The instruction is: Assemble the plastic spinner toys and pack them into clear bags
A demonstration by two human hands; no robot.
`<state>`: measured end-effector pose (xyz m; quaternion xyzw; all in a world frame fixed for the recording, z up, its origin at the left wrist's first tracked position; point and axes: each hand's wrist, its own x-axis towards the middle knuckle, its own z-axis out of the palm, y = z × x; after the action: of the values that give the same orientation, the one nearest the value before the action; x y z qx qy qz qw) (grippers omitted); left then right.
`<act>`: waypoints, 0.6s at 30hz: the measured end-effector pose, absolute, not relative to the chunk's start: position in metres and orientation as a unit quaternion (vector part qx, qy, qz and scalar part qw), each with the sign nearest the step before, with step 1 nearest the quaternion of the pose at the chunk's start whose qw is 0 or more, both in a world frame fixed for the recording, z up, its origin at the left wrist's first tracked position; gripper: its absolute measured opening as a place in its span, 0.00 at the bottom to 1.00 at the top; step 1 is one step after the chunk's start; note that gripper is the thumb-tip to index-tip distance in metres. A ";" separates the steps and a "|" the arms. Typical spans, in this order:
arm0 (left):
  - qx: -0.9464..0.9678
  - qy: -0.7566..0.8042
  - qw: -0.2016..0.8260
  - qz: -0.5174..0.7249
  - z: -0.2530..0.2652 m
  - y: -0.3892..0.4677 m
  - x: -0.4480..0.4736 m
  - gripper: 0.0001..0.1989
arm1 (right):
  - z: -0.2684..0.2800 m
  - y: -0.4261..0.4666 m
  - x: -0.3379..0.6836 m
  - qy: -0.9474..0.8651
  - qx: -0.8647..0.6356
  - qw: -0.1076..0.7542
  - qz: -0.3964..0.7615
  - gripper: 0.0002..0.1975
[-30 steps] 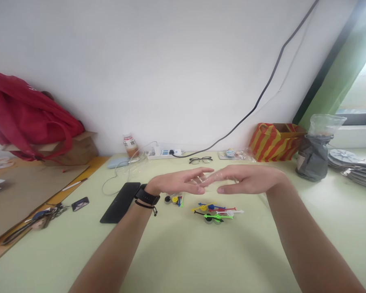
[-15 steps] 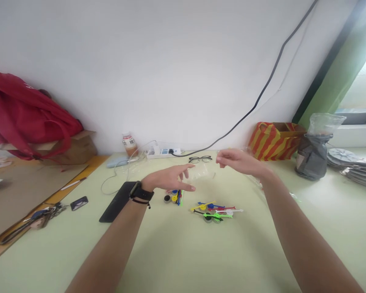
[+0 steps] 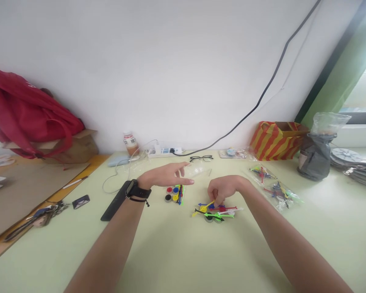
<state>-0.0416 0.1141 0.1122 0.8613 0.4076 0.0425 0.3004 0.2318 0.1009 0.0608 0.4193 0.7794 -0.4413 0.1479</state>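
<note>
My right hand (image 3: 224, 189) reaches down to a loose group of plastic arrow spinners, its fingertips pinched at the blue arrow spinner (image 3: 211, 206). Overlapping there are a yellow arrow spinner (image 3: 203, 208), a green one (image 3: 218, 215), and red, white and black ones. My left hand (image 3: 167, 175), with a dark watch on the wrist, hovers with fingers apart and holds nothing. Below it lies a second cluster of round spinner bases (image 3: 172, 194) and coloured arrows (image 3: 180, 194). A clear plastic bag (image 3: 199, 169) is just beyond its fingertips.
Filled clear bags of spinners (image 3: 280, 195) lie to the right. Glasses (image 3: 201, 158), a power strip (image 3: 164, 152) and a bottle (image 3: 131, 144) stand along the wall. A black tablet-like object (image 3: 114, 207), keys (image 3: 45, 213) and a striped bag (image 3: 276, 140) are also on the table.
My right hand has come down and toward me from above the table to the arrow spinners, fingers now at the blue one. My left hand has barely moved and stays open.
</note>
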 end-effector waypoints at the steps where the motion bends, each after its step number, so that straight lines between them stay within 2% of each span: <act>1: 0.861 0.405 0.303 0.048 0.112 0.115 -0.043 0.48 | 0.061 0.101 0.233 0.779 0.420 0.136 -0.446 0.16; 5: 0.863 0.397 0.308 0.060 0.111 0.118 -0.047 0.48 | 0.066 0.101 0.241 0.797 0.412 0.071 -0.437 0.12; 14: 0.858 0.405 0.311 0.054 0.118 0.117 -0.051 0.36 | 0.094 0.092 0.266 0.806 0.390 -0.030 -0.445 0.18; 18: 0.854 0.407 0.320 0.058 0.121 0.116 -0.053 0.37 | 0.106 0.086 0.275 0.790 0.399 -0.147 -0.442 0.18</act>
<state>-0.0528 0.1160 0.1205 0.8535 0.4070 0.0582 0.3201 0.2748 0.0862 0.1064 0.3989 0.7901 -0.4416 -0.1469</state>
